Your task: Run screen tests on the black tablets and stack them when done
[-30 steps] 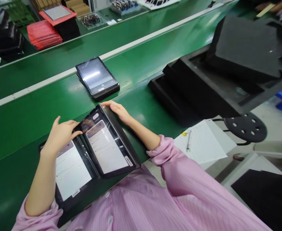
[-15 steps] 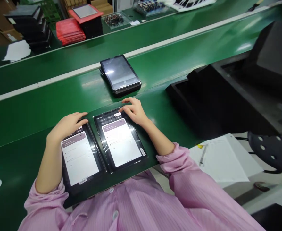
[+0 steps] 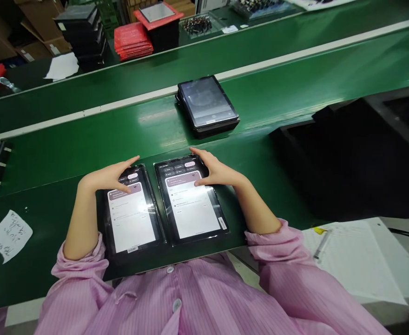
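Note:
Two tablets with lit screens lie side by side on the green bench in front of me: a left tablet point(image 3: 131, 218) and a right tablet point(image 3: 195, 211). Both show a white page under a mauve banner and dark tiles. My left hand point(image 3: 112, 177) is over the upper left of the left tablet, thumb and fingers spread apart, the thumb low over the banner. Over the upper right of the right tablet is my right hand point(image 3: 216, 170), its thumb near the banner and its fingers stretched toward the top edge. Whether the fingertips touch the glass I cannot tell.
A stack of dark tablets point(image 3: 207, 104) stands beyond on the green belt. Black bins point(image 3: 358, 158) are at the right, above white paper with a pen point(image 3: 322, 246). A handwritten note point(image 3: 11, 235) lies left. Red pouches point(image 3: 134, 42) sit at the back.
The view has swung left, bringing the note and another tablet into sight. Both hands have spread thumb from fingers, with the thumbs lower over the screens.

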`<state>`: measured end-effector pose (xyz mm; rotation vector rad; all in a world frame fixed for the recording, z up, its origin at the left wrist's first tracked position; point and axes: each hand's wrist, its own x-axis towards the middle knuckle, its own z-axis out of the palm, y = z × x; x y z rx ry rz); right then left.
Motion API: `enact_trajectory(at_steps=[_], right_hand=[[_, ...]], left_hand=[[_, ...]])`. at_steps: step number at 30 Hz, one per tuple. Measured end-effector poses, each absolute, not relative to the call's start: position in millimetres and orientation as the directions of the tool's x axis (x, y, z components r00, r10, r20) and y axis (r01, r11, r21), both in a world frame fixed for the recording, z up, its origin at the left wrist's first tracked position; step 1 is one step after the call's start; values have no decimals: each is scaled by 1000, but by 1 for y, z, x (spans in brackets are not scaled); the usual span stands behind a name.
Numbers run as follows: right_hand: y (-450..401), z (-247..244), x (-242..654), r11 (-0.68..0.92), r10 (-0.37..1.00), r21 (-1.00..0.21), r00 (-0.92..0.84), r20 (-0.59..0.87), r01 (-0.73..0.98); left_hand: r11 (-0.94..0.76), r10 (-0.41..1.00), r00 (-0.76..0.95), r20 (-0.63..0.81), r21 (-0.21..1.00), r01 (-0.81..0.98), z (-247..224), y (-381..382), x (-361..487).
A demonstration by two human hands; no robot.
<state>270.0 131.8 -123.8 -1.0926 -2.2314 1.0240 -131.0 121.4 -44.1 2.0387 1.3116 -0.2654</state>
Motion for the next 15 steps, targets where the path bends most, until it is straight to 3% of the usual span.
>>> enact_trajectory(at_steps=[4,9,12,15], right_hand=[[135,-133,265,361,844,-815,-531,78,454],[149,-149,261,158,980,-940,-167,111,301],[145,-148,265,153,988,-949,-61,141,274],[125,-145,269,172,984,-928,-106,144,330]], left_hand=[[-229,796,428,-429,440,868,-54,121,-130],[-112,947,224,-232,414,904,-59,127,-126],[-181,937,275,-214,376,909,-54,118,-121],[-307,875,409,-259,357,882,-51,102,-117]])
